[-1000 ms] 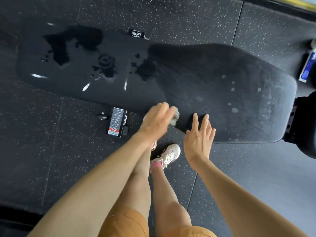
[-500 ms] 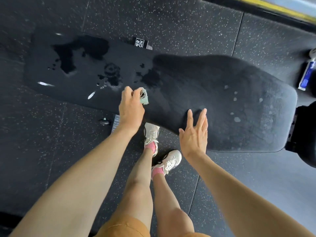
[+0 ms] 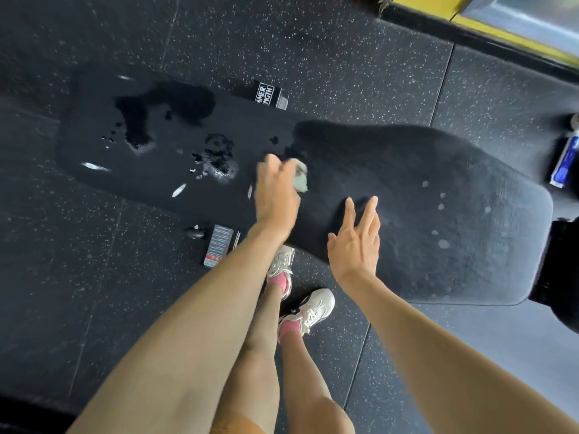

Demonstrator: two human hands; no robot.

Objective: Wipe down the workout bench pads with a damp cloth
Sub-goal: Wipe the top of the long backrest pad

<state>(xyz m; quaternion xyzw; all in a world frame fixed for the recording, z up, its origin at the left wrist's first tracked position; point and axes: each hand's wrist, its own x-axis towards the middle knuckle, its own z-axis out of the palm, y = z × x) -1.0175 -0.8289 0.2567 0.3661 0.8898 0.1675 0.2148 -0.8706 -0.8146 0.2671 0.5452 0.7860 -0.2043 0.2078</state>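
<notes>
A long black bench pad (image 3: 423,189) stretches across the view, its left part (image 3: 150,170) glossy with dark wet patches and droplets, its right part dull with pale spots. My left hand (image 3: 275,195) grips a small pale green cloth (image 3: 300,180) and presses it on the pad near the middle, blurred by motion. My right hand (image 3: 357,242) hovers over the pad's near edge with fingers straight and spread, holding nothing.
Speckled black rubber floor lies all around. A bench frame label (image 3: 219,245) and a knob (image 3: 195,230) show below the pad's near edge. A blue and white spray bottle (image 3: 565,164) lies at the far right. My feet in white shoes (image 3: 310,308) stand close to the bench.
My left hand has swept the cloth from the pad's near edge up and onto the middle of the pad. My right hand has stayed open near the front edge.
</notes>
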